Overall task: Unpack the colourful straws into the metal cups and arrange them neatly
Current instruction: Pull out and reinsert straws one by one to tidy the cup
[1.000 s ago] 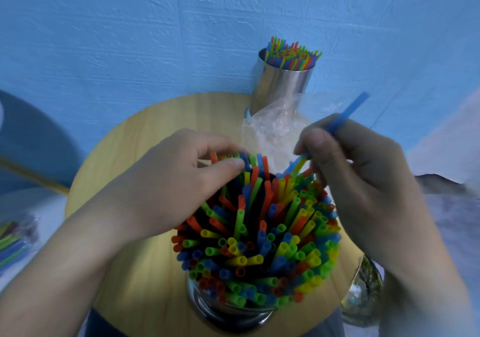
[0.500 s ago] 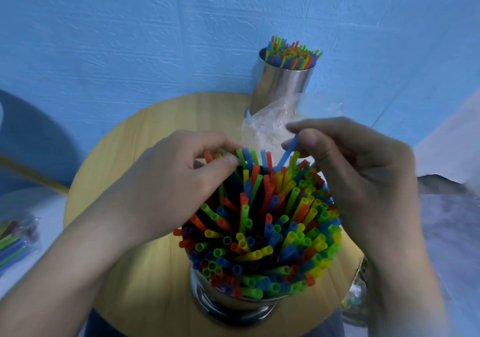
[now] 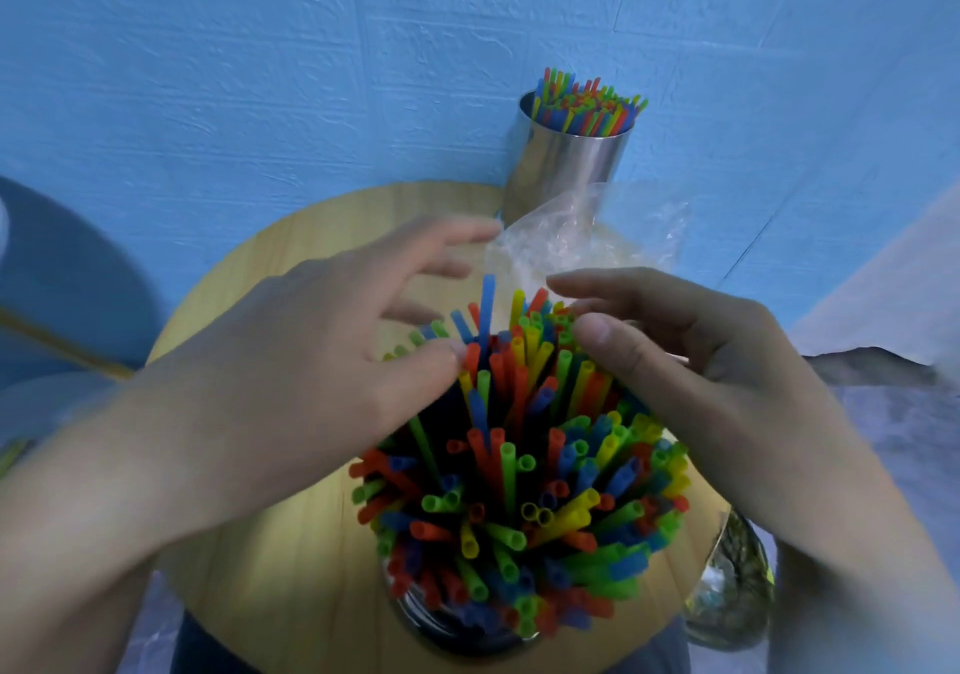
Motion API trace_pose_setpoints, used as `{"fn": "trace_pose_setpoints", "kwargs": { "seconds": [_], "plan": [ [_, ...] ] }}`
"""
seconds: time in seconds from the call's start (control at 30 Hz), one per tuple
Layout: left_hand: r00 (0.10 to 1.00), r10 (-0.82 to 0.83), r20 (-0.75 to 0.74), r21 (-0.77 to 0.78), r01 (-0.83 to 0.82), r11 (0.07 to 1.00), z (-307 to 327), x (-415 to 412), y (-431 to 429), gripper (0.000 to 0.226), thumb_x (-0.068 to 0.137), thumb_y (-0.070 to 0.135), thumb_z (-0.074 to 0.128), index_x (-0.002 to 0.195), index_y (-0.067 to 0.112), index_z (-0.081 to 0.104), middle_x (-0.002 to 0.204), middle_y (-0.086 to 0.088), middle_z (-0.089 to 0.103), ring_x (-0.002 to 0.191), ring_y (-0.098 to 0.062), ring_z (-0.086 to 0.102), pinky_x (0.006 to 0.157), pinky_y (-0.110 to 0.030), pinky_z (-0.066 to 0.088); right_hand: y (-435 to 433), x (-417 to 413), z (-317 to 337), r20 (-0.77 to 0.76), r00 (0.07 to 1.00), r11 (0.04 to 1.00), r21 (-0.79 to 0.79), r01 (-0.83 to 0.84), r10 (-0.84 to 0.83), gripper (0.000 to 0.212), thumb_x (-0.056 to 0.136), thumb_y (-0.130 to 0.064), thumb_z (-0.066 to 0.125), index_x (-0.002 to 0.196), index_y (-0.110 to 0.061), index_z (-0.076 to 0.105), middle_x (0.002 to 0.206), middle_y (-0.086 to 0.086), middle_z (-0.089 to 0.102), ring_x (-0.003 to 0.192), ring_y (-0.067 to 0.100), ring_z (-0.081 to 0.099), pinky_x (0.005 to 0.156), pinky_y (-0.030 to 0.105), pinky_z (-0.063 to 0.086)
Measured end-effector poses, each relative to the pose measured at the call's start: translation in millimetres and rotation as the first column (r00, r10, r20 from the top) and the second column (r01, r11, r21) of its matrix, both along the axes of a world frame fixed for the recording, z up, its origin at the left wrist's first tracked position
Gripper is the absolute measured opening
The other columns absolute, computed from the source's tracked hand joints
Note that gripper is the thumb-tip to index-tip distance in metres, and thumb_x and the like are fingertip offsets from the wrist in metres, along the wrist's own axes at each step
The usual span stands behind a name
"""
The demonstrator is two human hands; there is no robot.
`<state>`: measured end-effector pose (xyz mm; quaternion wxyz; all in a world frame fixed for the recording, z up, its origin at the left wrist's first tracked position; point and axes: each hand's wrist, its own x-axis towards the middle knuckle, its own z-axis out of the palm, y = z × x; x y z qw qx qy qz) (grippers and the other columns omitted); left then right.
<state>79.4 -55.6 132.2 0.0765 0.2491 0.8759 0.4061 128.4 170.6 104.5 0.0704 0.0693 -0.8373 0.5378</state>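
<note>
Straws (image 3: 524, 470): red, blue, green, yellow. Metal cup (image 3: 563, 169), 12 o'clock: silver. Table (image 3: 291, 569): pale wood grain. Wall (image 3: 260, 75): blue, textured.

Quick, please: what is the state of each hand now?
Left hand: open, fingers spread, holds nothing.
Right hand: open, fingers relaxed by the straws, holds nothing.

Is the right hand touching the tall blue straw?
Apart. Head view: the plastic bag shows through a gap between the tall blue straw and the right hand.
</note>
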Motion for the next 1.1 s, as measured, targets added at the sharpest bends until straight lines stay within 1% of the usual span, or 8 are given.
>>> {"fn": "trace_pose_setpoints", "kwargs": {
  "seconds": [0.17,0.3,0.47,0.63,0.83,0.93,1.0,1.1],
  "plan": [
    [0.997,-0.045,-0.064,-0.026,0.043,0.999,-3,-1,0,0.051,0.084,0.047,0.05,0.125,0.078,0.046,0.118,0.047,0.06,0.114,0.009,0.062,0.092,-0.038,0.057,0,-3,1,-0.001,1.0,0.998,-0.057,0.009,-0.009,0.02,0.091,-0.04,0.067,0.109,-0.034,0.075,0.101,-0.01,0.077,0.099,0.005,0.072,0.078,0.019,0.056],
    [0.997,-0.039,-0.062,-0.018,0.038,0.999,-4,-3,-4,0.048,0.085,0.045,0.053,0.119,0.079,0.05,0.106,0.049,0.062,0.106,0.011,0.064,0.087,-0.038,0.059,-2,-5,3,0.017,1.0,0.997,-0.078,0.002,0.0,0.019,0.09,-0.038,0.066,0.103,-0.028,0.076,0.099,-0.008,0.079,0.095,0.009,0.074,0.083,0.031,0.061],
    [0.999,-0.002,-0.054,0.017,0.003,1.0,-11,-6,-8,0.028,0.08,0.054,0.059,0.106,0.063,0.062,0.109,0.037,0.066,0.099,0.011,0.066,0.079,-0.043,0.058,-3,-6,5,0.01,1.0,0.992,-0.124,0.001,0.001,0.014,0.089,-0.03,0.066,0.099,-0.023,0.075,0.095,-0.005,0.079,0.092,0.01,0.075,0.078,0.025,0.06],
    [0.993,0.057,-0.103,0.023,-0.055,0.998,-17,-4,-4,0.033,0.072,0.07,0.053,0.099,0.053,0.059,0.105,0.033,0.065,0.091,0.007,0.066,0.071,-0.04,0.057,-5,-7,3,-0.006,0.998,0.979,-0.196,0.058,-0.061,0.011,0.083,-0.028,0.07,0.092,-0.023,0.075,0.091,-0.001,0.079,0.087,0.012,0.077,0.075,0.025,0.061],
    [0.98,0.151,-0.13,0.038,-0.147,0.988,-22,0,5,0.021,0.079,0.06,0.055,0.094,0.046,0.057,0.1,0.03,0.065,0.083,0.0,0.066,0.071,-0.041,0.056,-3,-4,6,0.0,0.998,0.986,-0.151,0.069,-0.07,0.016,0.084,-0.035,0.069,0.094,-0.024,0.077,0.09,-0.001,0.079,0.087,0.011,0.077,0.081,0.025,0.061],
    [0.977,0.166,-0.137,0.02,-0.165,0.986,-21,2,7,0.017,0.082,0.059,0.052,0.094,0.047,0.057,0.101,0.032,0.064,0.084,0.002,0.066,0.07,-0.037,0.055,0,2,10,0.021,1.0,0.995,-0.094,0.019,-0.018,0.02,0.089,-0.049,0.068,0.1,-0.034,0.077,0.095,-0.009,0.079,0.092,0.006,0.075,0.077,0.018,0.058],
    [0.97,0.19,-0.151,0.016,-0.189,0.982,-22,4,8,0.014,0.087,0.057,0.051,0.092,0.046,0.058,0.1,0.033,0.063,0.083,0.003,0.065,0.065,-0.032,0.051,0,5,10,0.033,0.999,0.999,-0.041,-0.011,0.012,0.026,0.085,-0.056,0.062,0.105,-0.044,0.074,0.1,-0.016,0.078,0.098,0.001,0.073,0.079,0.013,0.055],
    [0.962,0.209,-0.176,0.017,-0.209,0.978,-25,8,10,0.014,0.087,0.053,0.049,0.093,0.045,0.058,0.096,0.032,0.064,0.079,0.002,0.065,0.056,-0.027,0.046,-1,7,8,0.08,0.995,0.998,-0.031,-0.052,0.055,0.03,0.084,-0.057,0.062,0.11,-0.048,0.072,0.106,-0.017,0.077,0.103,0.001,0.072,0.084,0.013,0.054]
  ]
}}
